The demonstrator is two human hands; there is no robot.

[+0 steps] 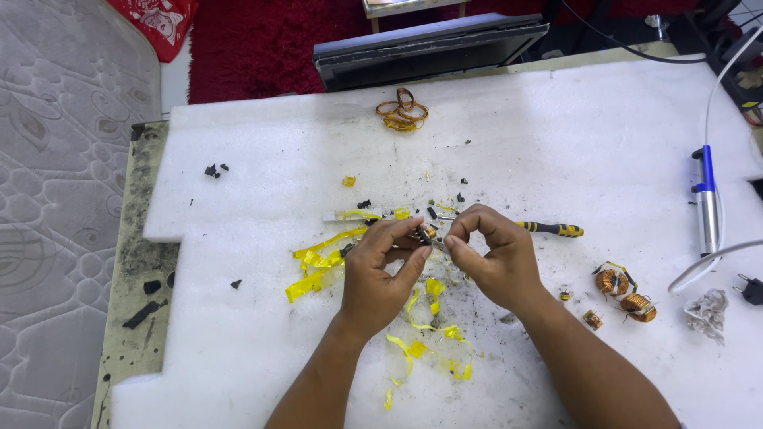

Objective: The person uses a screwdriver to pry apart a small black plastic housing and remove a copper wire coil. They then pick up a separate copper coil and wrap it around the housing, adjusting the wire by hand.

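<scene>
My left hand [380, 270] and my right hand [494, 256] meet over the middle of a white foam sheet [556, 143]. Between the fingertips of both hands I pinch a small dark part [425, 235]; its exact shape is hidden by my fingers. Strips of yellow tape [322, 266] lie to the left of my left hand, and more yellow tape [433, 330] curls below my wrists. A screwdriver with a yellow-and-black handle [552, 229] lies just behind my right hand. Black crumbs and dust are scattered around the hands.
Loose copper wire rings [403, 111] lie at the back. Two copper toroid coils [624, 294] and a small orange part [592, 319] sit at the right. A blue-and-silver soldering iron [706, 202] with white cable lies far right, beside crumpled tissue [707, 311]. A dark flat device [429, 48] stands behind.
</scene>
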